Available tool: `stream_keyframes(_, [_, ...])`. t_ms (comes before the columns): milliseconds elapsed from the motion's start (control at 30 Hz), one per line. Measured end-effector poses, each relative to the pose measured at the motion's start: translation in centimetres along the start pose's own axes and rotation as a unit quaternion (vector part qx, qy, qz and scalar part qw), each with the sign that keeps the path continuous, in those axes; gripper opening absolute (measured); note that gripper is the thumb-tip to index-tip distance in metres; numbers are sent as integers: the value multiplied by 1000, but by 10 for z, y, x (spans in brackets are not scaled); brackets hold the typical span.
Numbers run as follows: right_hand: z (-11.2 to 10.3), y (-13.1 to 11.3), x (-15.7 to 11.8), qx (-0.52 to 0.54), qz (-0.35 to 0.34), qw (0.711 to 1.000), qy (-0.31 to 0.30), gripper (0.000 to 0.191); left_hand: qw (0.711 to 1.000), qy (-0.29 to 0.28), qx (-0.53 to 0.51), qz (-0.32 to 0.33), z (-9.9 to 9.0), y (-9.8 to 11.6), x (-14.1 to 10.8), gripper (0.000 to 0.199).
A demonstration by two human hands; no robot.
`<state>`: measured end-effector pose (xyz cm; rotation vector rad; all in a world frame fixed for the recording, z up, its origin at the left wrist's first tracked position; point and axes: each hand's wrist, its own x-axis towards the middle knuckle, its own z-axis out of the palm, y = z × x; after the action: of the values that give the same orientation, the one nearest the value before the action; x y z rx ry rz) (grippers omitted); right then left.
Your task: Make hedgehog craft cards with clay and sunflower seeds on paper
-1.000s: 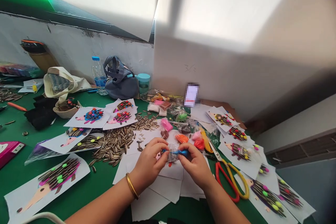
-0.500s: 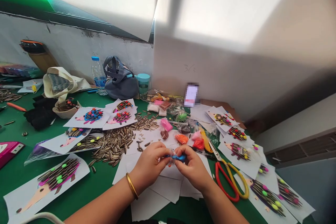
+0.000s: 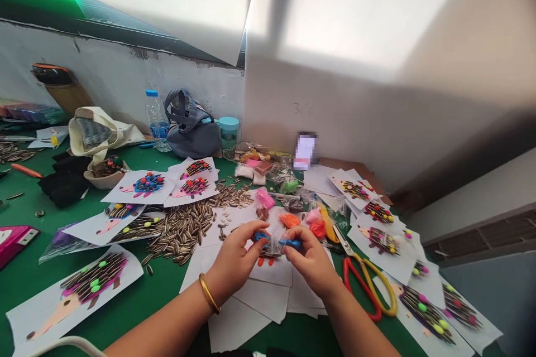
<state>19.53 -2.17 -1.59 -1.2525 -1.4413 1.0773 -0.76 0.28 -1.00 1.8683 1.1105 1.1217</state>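
My left hand [image 3: 240, 256], with a gold bangle on its wrist, pinches a bit of blue clay [image 3: 262, 236] between thumb and fingers. Opposite it, my right hand [image 3: 307, 259] grips blue clay in a clear plastic bag [image 3: 276, 242]. The bag's crumpled plastic lies between the two hands. Below them, a paper with sunflower seeds and small orange feet [image 3: 266, 261] is partly hidden by the hands. Bags of orange clay [image 3: 288, 220], red clay [image 3: 317, 228] and pink clay [image 3: 265, 198] lie just beyond.
Sunflower seeds [image 3: 184, 228] are heaped to the left. Red-handled and yellow-handled scissors [image 3: 362, 290] lie to the right. Finished hedgehog cards [image 3: 90, 284] lie on both sides. A bottle [image 3: 157, 125], a blue-grey bag [image 3: 192, 134] and a phone [image 3: 305, 150] are at the back.
My hands have moved apart. Blue clay now shows at my left fingers, separate from the blue at my right, and more of the clear bag and the orange feet is visible.
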Motion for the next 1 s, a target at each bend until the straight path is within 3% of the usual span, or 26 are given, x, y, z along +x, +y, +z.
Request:
stream_keyframes(100, [-5, 5, 4, -5, 2, 1000, 10, 25, 999, 13, -51, -16, 0, -1, 3, 22])
stream_keyframes(200, [-21, 13, 12, -71, -10, 995, 75, 29, 978, -5, -163, -126, -1, 0, 6, 29])
stream_keyframes(267, [-34, 20, 18, -188, -80, 969, 136, 24, 958, -21, -218, -185, -1, 2, 7, 33])
stream_keyframes(333, [-45, 26, 23, -299, -121, 929, 180, 23, 956, -16, -220, -191, -2, 4, 7, 32])
stream_keyframes(433, [-51, 32, 26, -417, -105, 882, 194, 23, 959, -12, -214, -185, -3, 7, 8, 33])
stream_keyframes(567, [-47, 33, 25, -483, -95, 849, 193, 29, 923, -42, -299, -239, -2, 10, 9, 51])
stream_keyframes(733, [-35, 19, 18, -452, -148, 855, 209, 32, 890, -48, -365, -269, 1, 7, 8, 44])
stream_keyframes(900, [-7, 1, 4, -350, -263, 891, 118, 28, 912, -59, -337, -225, 3, 6, 6, 39])
stream_keyframes(1000, [9, -8, -6, -314, -310, 895, 68, 32, 915, -72, -336, -211, 5, 11, 4, 31])
